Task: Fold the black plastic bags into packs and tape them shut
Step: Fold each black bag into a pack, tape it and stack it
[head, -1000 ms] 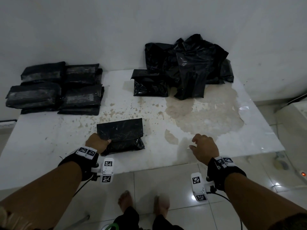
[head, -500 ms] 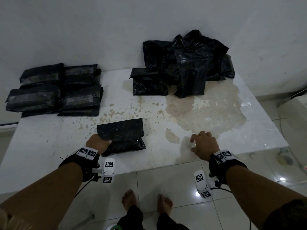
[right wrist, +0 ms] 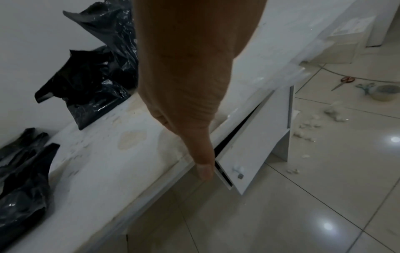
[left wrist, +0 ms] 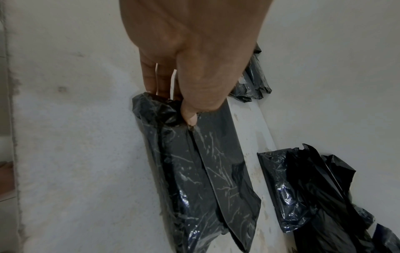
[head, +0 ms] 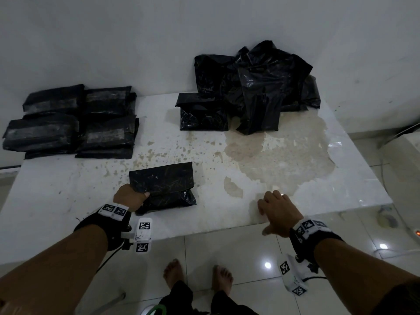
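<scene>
I am holding the folded pack by its near-left corner with my left hand, thumb on top and fingers curled under the plastic, and it is lying on the surface at about 6 o'clock, just in from the near edge. Over the last second this hand is staying put and the pack is not shifting. What is changing is my right hand: it is sliding back and down from the stained patch toward the near edge at about 5 o'clock, fingers apart and loose, thumb now hanging past the edge, holding nothing. I read that as me going for tape, since the fold looks done but I am seeing no strip across this pack. The right wrist view is showing a tape roll and scissors on the floor, well apart from the hand.

Counting: one pack under my hand. At 10 o'clock a stack of taped packs, four on top that I can see, with more edges showing beneath, number unclear. At 1 o'clock a heap of loose bags against the wall, too tangled to count, with one folded bag lying flat just beside it.
</scene>
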Demonstrator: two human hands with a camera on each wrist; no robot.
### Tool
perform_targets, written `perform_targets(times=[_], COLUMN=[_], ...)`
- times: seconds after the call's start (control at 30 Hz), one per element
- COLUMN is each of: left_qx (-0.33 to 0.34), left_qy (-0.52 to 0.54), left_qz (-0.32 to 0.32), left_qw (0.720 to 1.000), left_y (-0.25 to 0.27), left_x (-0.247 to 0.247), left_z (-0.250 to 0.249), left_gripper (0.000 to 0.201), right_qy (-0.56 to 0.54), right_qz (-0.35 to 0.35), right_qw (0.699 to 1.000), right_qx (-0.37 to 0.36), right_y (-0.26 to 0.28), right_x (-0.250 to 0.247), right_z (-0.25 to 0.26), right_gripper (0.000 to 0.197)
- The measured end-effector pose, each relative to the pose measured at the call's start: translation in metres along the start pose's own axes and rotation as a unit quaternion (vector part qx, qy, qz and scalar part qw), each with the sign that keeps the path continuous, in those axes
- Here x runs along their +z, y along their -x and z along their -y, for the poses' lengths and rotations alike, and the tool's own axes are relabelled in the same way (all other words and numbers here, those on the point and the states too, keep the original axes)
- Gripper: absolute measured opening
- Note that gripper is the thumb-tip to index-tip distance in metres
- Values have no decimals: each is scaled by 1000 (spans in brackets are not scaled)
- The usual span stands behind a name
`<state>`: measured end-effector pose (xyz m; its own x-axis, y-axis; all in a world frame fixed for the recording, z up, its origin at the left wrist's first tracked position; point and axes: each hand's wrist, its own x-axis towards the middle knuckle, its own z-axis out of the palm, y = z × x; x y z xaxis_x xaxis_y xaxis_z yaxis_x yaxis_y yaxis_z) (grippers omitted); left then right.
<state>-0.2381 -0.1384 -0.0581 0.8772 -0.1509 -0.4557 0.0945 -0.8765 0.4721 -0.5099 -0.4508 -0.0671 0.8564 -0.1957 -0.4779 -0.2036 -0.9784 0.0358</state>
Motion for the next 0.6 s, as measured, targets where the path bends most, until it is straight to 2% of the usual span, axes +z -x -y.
perform_targets(times=[0.1,0.33,0.6], left_qx=[-1,0,5], left_qy=[1,0,-4], left_qz=[-7,-10,-5], left_qw=[1000,1000,1000], left_y=[2,2,5], left_x=[0,2,0], left_z=[-2,-4,-4], left_gripper=[33,33,35], right_qy=[7,-66,-120], right_qz=[-13,-40,-55], right_qw=[1000,997,991], right_qx=[-8,-27,-35], right_y=[3,2,-12], right_x=[3,-13,-48], right_z=[1,-8,-18], right_gripper=[44,14,13])
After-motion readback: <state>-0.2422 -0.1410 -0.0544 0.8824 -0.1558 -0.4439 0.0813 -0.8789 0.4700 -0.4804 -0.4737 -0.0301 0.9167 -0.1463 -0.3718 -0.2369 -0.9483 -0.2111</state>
